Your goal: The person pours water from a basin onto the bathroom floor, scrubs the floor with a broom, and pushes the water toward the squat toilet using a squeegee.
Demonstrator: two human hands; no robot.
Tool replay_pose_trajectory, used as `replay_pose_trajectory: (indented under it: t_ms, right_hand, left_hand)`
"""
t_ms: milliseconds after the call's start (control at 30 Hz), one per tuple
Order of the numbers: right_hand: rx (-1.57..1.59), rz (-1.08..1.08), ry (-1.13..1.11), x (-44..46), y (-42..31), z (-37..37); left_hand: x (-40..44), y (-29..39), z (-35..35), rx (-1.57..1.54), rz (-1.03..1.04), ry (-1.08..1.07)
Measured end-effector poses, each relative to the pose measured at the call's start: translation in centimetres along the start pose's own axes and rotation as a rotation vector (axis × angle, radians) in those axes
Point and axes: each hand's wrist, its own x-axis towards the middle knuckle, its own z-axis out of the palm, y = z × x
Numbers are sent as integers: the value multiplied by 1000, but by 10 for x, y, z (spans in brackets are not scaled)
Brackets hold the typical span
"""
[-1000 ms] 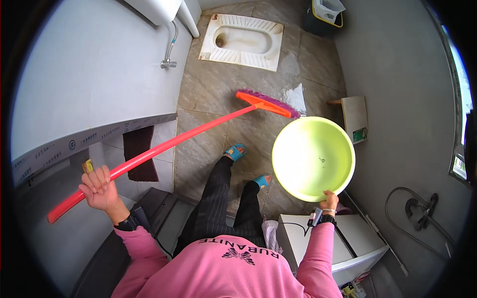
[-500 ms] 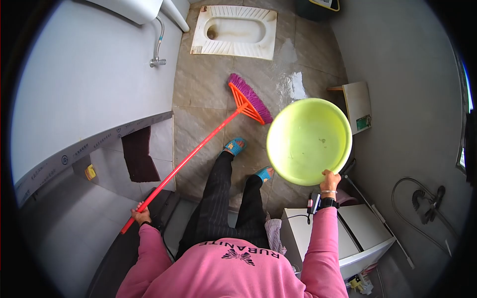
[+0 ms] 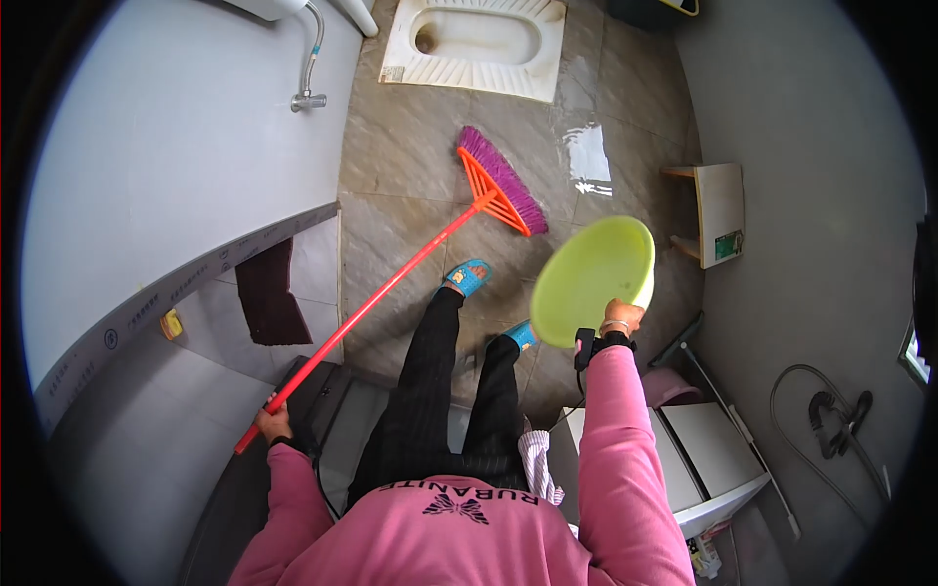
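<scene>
Basin (image 3: 581, 283), lime-green plastic, is hanging tilted just ahead of the right hand (image 3: 623, 314), which is clenching its near edge; contents not showing. Broom (image 3: 376, 304) is running forward from the left hand (image 3: 274, 422), which is wrapping the handle near its end; purple bristles (image 3: 503, 176) are sitting ahead, between the hands. Glossy patch (image 3: 589, 156), probably water, is shining on floor tiles (image 3: 410, 127) beyond the right hand. Risks: one-handed hold could be twisting loose if basin is carrying water; wet tiles could be making slippers (image 3: 472, 277) slide; swinging bristles rightward could be knocking basin.
</scene>
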Motion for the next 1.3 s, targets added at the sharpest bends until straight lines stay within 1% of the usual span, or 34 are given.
replay_pose_trajectory:
  t_ms: [33, 67, 100, 133, 200, 233, 267, 300, 333, 400, 433, 467, 500, 533, 567, 600, 633, 700, 767, 833, 867, 933, 967, 1000, 1067, 1100, 1133, 1167, 1200, 1233, 1267, 1300]
  right_hand:
    - [-183, 36, 62, 25, 31, 20]
    - [-362, 69, 125, 38, 51, 28]
    - [-110, 164, 105, 20, 45, 2]
    - [-279, 93, 74, 49, 82, 17]
    - [333, -141, 319, 25, 82, -15]
    - [469, -94, 236, 22, 87, -29]
    - [607, -49, 154, 21, 92, -42]
    - [791, -76, 82, 18, 96, -53]
    - [813, -69, 99, 16, 100, -69]
    - [691, 201, -157, 10, 109, -105]
    - [776, 257, -176, 3, 117, -119]
    - [801, 263, -164, -4, 120, -136]
    - [918, 236, -265, -20, 120, -158]
    - [1033, 204, -368, -35, 122, -180]
    - [1128, 186, -392, -48, 125, -197]
    - [1192, 190, -417, -49, 139, -205]
    - [1252, 172, -455, -59, 143, -221]
    - [1344, 109, -496, -89, 158, -267]
    - [1415, 20, -474, -109, 186, -309]
    - [1500, -10, -414, -142, 221, -350]
    - [1556, -16, -371, -160, 234, -369]
    - [1636, -2, -337, -190, 268, -393]
    - [1697, -3, -327, -202, 285, -399]
    - [1738, 2, -255, -210, 295, -402]
    - [1962, 132, -307, -238, 320, -410]
    - [2056, 177, -332, -238, 331, -402]
    - [2145, 217, -351, -246, 348, -397]
    - [2205, 222, -284, -255, 357, -398]
    - [2259, 190, -193, -258, 359, -401]
    - [2340, 193, -169, -260, 368, -399]
    - [2372, 178, -120, -267, 370, -403]
    - [2406, 196, -42, -274, 377, -405]
  left_hand:
    - [-9, 0, 8, 7, -1, -3]
    - [-24, -1, 22, -7, 27, 37]
    - [-37, -1, 35, -24, 55, 78]
    - [-49, -1, 47, -26, 53, 69]
    - [-67, -1, 71, 68, 217, 35]
    - [-83, -3, 90, 118, 288, 43]
    - [-104, -4, 111, 118, 281, 20]
    - [-130, -5, 132, 112, 340, -14]
    - [-157, -5, 154, 106, 399, -51]
    - [-210, 0, 196, 99, 461, -302]
    - [-256, 0, 220, 164, 547, -495]
    - [-303, 1, 242, 203, 576, -806]
    - [-349, 0, 262, 240, 600, -1114]
    - [-395, -9, 282, 333, 725, -1312]
    - [-422, -17, 299, 304, 655, -1569]
    - [-456, -31, 314, 327, 618, -1720]
    - [-480, -51, 331, 211, 412, -1924]
    - [-544, -80, 351, 185, 438, -1970]
    - [-608, -82, 338, 188, 427, -2005]
    - [-666, -64, 314, 188, 556, -2218]
    - [-681, -53, 304, 200, 543, -2348]
    - [-696, -55, 294, 260, 566, -2362]
    - [-696, -73, 296, 327, 546, -2338]
    - [-687, -107, 303, 386, 508, -2335]
    - [-633, -194, 321, 454, 579, -2151]
    - [-643, -211, 334, 433, 441, -2146]
    - [-659, -215, 336, 543, 421, -2185]
    - [-667, -228, 348, 576, 430, -2162]
    - [-690, -243, 346, 637, 495, -2147]
    - [-701, -254, 353, 702, 469, -2249]
    - [-712, -262, 349, 774, 481, -2238]
    - [-713, -276, 350, 761, 529, -2278]
